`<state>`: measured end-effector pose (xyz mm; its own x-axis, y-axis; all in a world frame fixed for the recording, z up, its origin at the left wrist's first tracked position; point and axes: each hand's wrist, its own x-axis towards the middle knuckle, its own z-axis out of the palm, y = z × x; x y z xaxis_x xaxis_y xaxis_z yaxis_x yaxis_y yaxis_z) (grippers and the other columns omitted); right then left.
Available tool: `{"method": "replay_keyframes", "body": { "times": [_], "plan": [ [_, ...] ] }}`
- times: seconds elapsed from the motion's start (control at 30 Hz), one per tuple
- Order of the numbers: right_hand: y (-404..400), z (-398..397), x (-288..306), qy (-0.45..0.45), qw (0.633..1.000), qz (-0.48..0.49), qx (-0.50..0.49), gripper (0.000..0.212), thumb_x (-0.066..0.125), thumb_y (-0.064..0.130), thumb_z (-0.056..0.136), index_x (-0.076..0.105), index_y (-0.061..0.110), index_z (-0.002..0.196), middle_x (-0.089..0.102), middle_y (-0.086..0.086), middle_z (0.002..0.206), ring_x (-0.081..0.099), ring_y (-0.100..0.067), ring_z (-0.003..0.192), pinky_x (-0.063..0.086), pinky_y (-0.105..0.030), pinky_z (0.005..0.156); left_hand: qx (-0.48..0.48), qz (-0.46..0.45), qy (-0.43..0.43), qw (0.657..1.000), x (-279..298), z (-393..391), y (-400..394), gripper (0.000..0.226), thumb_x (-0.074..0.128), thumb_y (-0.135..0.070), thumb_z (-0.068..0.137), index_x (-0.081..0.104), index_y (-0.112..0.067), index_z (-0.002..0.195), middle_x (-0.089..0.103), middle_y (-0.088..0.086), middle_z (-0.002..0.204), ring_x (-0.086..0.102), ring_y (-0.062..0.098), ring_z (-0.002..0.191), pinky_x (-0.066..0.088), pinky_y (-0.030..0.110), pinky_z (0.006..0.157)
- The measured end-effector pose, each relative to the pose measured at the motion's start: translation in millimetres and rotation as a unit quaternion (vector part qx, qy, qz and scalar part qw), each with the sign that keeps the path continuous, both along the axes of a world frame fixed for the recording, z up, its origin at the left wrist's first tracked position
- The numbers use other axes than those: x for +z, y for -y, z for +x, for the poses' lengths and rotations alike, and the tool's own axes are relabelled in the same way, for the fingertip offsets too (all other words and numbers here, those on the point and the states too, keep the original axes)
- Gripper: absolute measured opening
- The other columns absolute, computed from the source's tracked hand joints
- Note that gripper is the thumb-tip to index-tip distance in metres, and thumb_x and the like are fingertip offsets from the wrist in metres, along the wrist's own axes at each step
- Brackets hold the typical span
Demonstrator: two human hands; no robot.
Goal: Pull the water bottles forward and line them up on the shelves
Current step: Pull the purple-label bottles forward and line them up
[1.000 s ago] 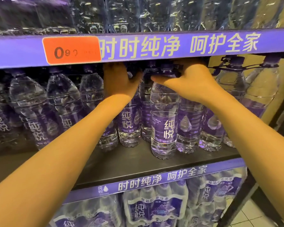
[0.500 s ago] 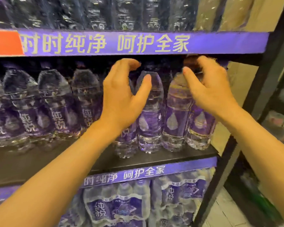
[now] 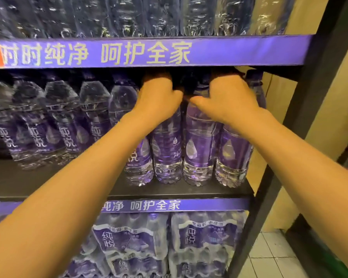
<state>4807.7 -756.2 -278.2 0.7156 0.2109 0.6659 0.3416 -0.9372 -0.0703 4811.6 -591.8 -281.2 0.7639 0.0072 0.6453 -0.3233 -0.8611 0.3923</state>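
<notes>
Clear water bottles with purple labels stand on the dark middle shelf [image 3: 48, 185]. Several at the right end stand close to the front edge; those on the left [image 3: 64, 121] sit further back. My left hand [image 3: 159, 97] reaches under the upper shelf, fingers curled over the top of a bottle [image 3: 167, 149]. My right hand [image 3: 227, 97] grips the top of the neighbouring bottle [image 3: 201, 149]. The fingertips of both hands are hidden in the shadow behind the caps. Another bottle [image 3: 234, 155] stands at the far right.
The purple upper shelf strip [image 3: 239, 51] hangs just above my hands, with more bottles over it. Shrink-wrapped bottle packs [image 3: 205, 237] fill the shelf below. A black upright post [image 3: 309, 93] closes the right end. Tiled floor [image 3: 269, 255] lies lower right.
Both hands were spread open in front of the bottles half a second ago; they have now reached in and closed over two bottle tops. The view has shifted right.
</notes>
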Motion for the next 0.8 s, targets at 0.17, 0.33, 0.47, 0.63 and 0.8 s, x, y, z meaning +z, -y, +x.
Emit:
{"method": "replay_keyframes", "body": {
  "times": [0.17,0.33,0.47,0.63,0.8],
  "plan": [
    [-6,9,7,-0.050,0.998,0.000,-0.037,0.051,0.050,0.052,0.094,0.034,0.007,0.075,0.031,-0.002,0.060,0.038,-0.029,0.061,0.024,-0.028,0.048,-0.041,-0.080,-0.012,0.996,4,12,2,0.040,0.062,-0.036,0.092,0.055,-0.014,0.125,0.059,0.013,0.123,0.053,0.031,0.112,0.041,0.033,0.089],
    [-4,15,5,-0.046,0.998,0.012,-0.031,0.041,0.053,0.049,0.092,0.045,0.010,0.094,0.035,-0.005,0.059,0.034,-0.025,0.048,0.021,-0.026,0.044,-0.076,-0.133,-0.075,0.985,-7,14,-11,0.040,0.067,-0.051,0.082,0.054,-0.019,0.102,0.054,-0.019,0.084,0.053,0.006,0.077,0.039,0.021,0.063],
    [-4,15,5,-0.026,0.999,0.018,-0.029,0.050,0.054,0.058,0.090,0.051,0.009,0.099,0.046,-0.009,0.067,0.044,-0.030,0.058,0.023,-0.027,0.046,-0.098,-0.054,-0.167,0.980,0,9,-30,0.044,0.069,-0.061,0.077,0.052,-0.027,0.100,0.060,-0.003,0.077,0.056,0.017,0.065,0.047,0.025,0.053],
    [-1,9,9,-0.094,0.994,0.040,-0.044,0.042,0.057,0.030,0.090,0.027,0.015,0.064,0.032,-0.007,0.054,0.028,-0.022,0.046,0.015,-0.029,0.044,-0.064,0.074,-0.171,0.980,3,20,-34,0.043,0.069,-0.059,0.081,0.047,-0.024,0.092,0.049,0.007,0.100,0.050,0.023,0.085,0.047,0.045,0.079],
    [-4,7,16,-0.119,0.991,0.045,-0.033,0.054,0.057,0.049,0.091,0.050,0.007,0.123,0.060,-0.018,0.091,0.050,-0.034,0.070,0.032,-0.031,0.056,-0.048,0.022,-0.102,0.993,-9,29,-26,0.055,0.071,-0.062,0.076,0.053,-0.019,0.105,0.061,0.007,0.086,0.057,0.026,0.071,0.050,0.033,0.064]
  ]
}}
